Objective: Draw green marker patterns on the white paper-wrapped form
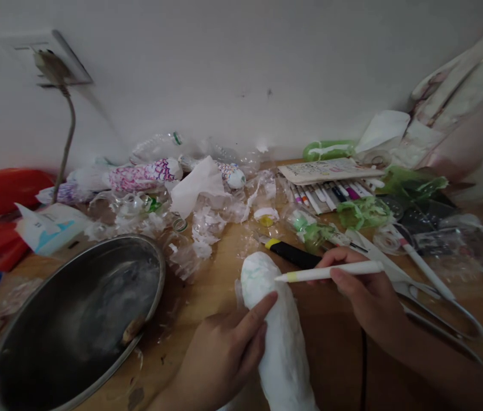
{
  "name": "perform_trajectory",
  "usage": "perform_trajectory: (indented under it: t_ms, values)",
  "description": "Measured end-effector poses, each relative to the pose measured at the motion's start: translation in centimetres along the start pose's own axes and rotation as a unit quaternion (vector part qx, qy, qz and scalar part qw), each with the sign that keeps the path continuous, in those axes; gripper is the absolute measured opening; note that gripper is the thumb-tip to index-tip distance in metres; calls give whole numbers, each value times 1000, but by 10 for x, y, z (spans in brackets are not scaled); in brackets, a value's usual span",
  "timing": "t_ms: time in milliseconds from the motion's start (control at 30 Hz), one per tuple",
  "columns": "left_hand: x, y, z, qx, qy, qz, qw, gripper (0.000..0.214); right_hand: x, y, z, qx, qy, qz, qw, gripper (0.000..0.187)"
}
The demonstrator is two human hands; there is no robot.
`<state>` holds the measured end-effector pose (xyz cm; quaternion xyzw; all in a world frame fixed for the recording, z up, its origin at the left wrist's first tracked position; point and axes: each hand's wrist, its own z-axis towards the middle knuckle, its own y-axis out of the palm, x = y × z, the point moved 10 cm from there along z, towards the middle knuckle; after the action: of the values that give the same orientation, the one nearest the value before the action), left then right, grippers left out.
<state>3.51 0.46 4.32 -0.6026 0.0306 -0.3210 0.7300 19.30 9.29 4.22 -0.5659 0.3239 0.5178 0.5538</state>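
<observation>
A long white paper-wrapped form with a rounded far end lies on the wooden table, pointing away from me. Faint pale green marks show near its tip. My left hand holds it from the left side, index finger stretched across its top and the other fingers curled against it; the thumb is hidden. In my right hand a white marker with a yellow band is pinched between thumb and fingers. Its tip points left and meets the form's upper right surface. A black and yellow utility knife lies just behind the marker.
A metal basin stands at left. White-handled scissors lie at right. Several markers, cut plastic bottle pieces and paper scraps crowd the back, beside a pink-patterned wrapped form. A plugged cord hangs at left.
</observation>
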Motion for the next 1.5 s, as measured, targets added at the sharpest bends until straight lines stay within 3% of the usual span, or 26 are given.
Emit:
perform_trajectory:
  t_ms: [167,467,633,867,1067,1400,1500]
  values:
    - [0,0,0,3,3,-5,1000,37,5,-2,1,14,24,23,999,12]
    - [2,1,-1,2,4,2,1000,38,2,-2,-2,15,-1,33,999,9]
    - [1,3,-2,0,8,0,1000,39,2,13,-5,-49,21,67,996,13]
    - [1,1,0,3,4,3,1000,39,9,23,-7,-94,52,-7,994,22]
    - [2,1,0,1,4,-2,1000,39,7,17,-6,-77,66,-49,994,23]
    - [1,2,0,3,0,-7,1000,39,13,8,1,-26,62,7,998,23]
    - [1,3,0,-1,-3,-6,1000,40,16,12,-2,-42,61,6,997,22]
